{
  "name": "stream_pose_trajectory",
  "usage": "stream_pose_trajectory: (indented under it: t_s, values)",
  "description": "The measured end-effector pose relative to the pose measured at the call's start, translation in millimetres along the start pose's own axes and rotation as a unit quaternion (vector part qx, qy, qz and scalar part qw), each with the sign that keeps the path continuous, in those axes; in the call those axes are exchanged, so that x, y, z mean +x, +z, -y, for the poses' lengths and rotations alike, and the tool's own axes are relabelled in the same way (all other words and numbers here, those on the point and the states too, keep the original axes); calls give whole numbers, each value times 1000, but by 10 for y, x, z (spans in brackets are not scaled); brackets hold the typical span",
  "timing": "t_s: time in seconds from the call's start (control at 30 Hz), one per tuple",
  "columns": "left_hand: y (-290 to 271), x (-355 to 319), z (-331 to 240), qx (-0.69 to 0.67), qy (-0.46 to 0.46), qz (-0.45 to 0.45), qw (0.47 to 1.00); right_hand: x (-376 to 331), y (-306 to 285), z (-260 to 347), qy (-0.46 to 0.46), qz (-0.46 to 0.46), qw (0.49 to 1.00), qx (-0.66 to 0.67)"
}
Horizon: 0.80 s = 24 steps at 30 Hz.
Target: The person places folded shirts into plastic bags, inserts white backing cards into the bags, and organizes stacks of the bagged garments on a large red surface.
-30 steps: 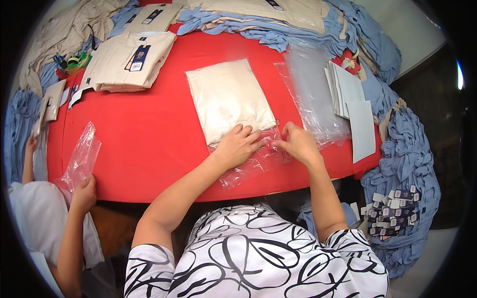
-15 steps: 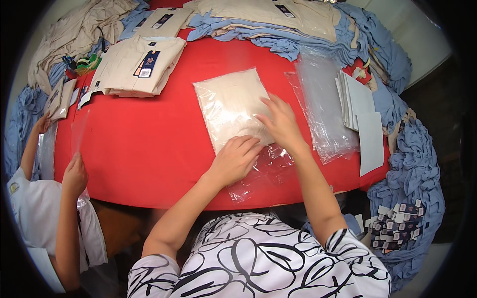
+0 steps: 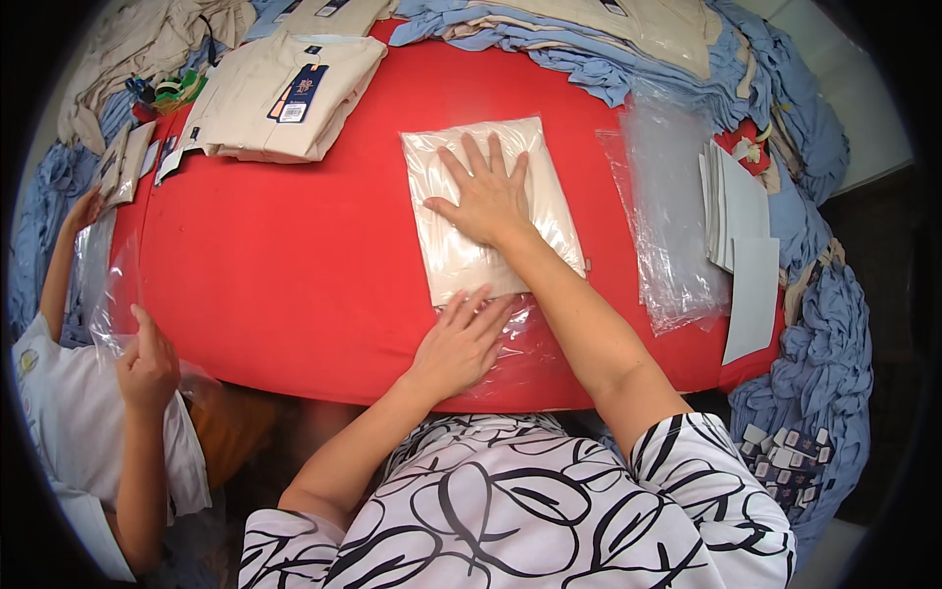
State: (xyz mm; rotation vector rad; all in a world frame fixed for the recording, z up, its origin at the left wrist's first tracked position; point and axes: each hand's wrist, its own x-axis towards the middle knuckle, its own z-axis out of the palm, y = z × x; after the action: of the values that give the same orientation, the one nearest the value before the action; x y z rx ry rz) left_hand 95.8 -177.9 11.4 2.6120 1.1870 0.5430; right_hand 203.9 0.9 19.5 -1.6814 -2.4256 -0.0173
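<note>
A folded beige garment in a clear plastic bag point(image 3: 549, 211) lies flat on the red-covered table point(image 3: 285, 265) in front of me. My right hand point(image 3: 488, 191) rests on its upper half, palm down with fingers spread. At the bag's near edge lies my left hand point(image 3: 456, 344), its fingers stretched out over the loose plastic flap point(image 3: 525, 348). Neither hand grips anything that I can see.
Folded beige shirts with dark tags point(image 3: 285, 98) sit at the far left. To the right lie empty clear bags point(image 3: 672, 216) and white card sheets point(image 3: 751, 294). Blue garments point(image 3: 824, 334) heap along the right side. A co-worker's hand point(image 3: 147, 363) holds a clear bag at left.
My right hand has moved up and left onto the bagged garment and flattened, fingers spread. The left hand has slid slightly down at the near edge. The co-worker's clear bag has shifted.
</note>
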Motion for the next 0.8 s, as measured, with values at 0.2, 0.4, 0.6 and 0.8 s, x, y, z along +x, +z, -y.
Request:
stream_pose_trajectory:
  t_s: [0.2, 0.4, 0.6, 0.8]
  values:
    - [-257, 1, 32, -32, -31, -6, 999, 38, -53, -487, 35, -149, 812, 563]
    - [-218, -166, 226, -112, -46, -57, 991, -1506, -776, -1106, 263, 106, 887, 365]
    - [-255, 0, 206, -176, -108, 17, 978, -2401, -706, -993, 95, 53, 932, 347]
    - [-415, 117, 284, -338, -239, 109, 904, -1980, -848, -1037, -3, -73, 938, 339]
